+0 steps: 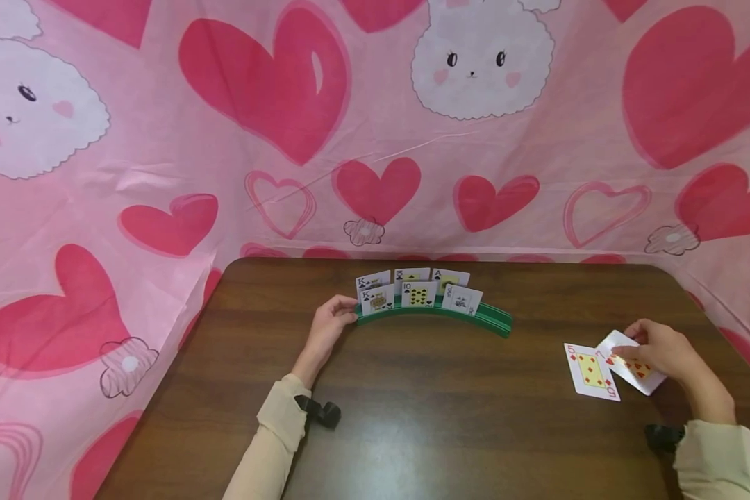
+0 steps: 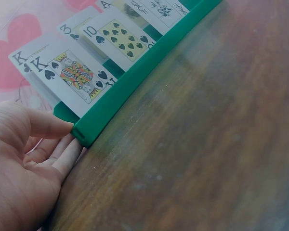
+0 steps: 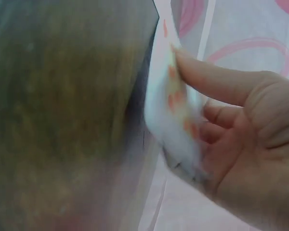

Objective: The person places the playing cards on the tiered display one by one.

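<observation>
My left hand (image 1: 332,321) is at the left end of a curved green card holder (image 1: 494,321), gripping that end between thumb and fingers in the left wrist view. Two rows of playing cards stand in the holder: a king of spades (image 2: 70,79), a ten of spades (image 2: 121,41) and a joker (image 1: 462,299) in front, with another king (image 1: 373,280), a three (image 1: 412,273) and an ace (image 1: 451,278) behind. Off to the right, my right hand (image 1: 665,351) pinches a seven of hearts (image 1: 642,375), tilted and partly covered by the fingers. A five of diamonds (image 1: 590,373) overlaps its left edge.
The brown wooden table (image 1: 425,430) has rounded far corners. A pink cloth (image 1: 387,132) with hearts and white animal faces hangs behind and beside it. Black straps with small cameras (image 1: 328,414) sit on both wrists.
</observation>
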`<state>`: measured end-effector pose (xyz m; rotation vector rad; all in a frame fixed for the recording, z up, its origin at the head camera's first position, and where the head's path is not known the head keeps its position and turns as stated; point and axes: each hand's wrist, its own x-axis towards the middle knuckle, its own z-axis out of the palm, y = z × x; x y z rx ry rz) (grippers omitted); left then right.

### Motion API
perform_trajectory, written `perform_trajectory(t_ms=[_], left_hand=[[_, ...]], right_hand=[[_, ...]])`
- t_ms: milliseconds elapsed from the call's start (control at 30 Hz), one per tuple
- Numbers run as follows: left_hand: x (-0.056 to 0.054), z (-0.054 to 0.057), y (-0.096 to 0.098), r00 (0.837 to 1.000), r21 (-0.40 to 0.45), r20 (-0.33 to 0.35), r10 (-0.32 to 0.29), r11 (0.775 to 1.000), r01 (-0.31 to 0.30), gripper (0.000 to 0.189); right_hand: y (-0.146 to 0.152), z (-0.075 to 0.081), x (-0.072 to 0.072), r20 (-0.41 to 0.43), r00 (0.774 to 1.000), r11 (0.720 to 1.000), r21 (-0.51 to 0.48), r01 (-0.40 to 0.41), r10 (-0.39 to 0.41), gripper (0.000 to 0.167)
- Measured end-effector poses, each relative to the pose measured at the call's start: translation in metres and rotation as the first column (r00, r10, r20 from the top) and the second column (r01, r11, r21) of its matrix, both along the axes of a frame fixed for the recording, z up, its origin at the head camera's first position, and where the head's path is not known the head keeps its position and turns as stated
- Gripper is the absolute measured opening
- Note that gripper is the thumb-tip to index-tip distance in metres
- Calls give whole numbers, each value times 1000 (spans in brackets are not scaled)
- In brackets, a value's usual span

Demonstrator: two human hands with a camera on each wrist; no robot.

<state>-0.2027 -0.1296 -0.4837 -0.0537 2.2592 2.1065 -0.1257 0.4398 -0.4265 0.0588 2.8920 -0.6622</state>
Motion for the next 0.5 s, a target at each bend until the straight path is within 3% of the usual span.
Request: perform_trajectory(t_ms=[167, 300, 333, 500], left_hand=[[0, 1, 2, 1000, 8, 2, 2, 1000, -2, 24], [-1, -1, 1, 1000, 7, -7, 8, 1000, -8, 23], [-1, -2, 1, 1000, 5, -10, 8, 1000, -8, 23], [0, -3, 2, 1000, -1, -1, 3, 1000, -3, 24]], right_hand=[[-5, 7, 2, -101, 994, 997, -66, 33, -40, 38], [-15, 14, 3, -129, 987, 980, -185, 76, -100, 37], [-18, 16, 3, -126, 985, 970, -227, 91, -122, 36], [-26, 25, 3, -78, 969, 863, -474, 171, -235, 14]])
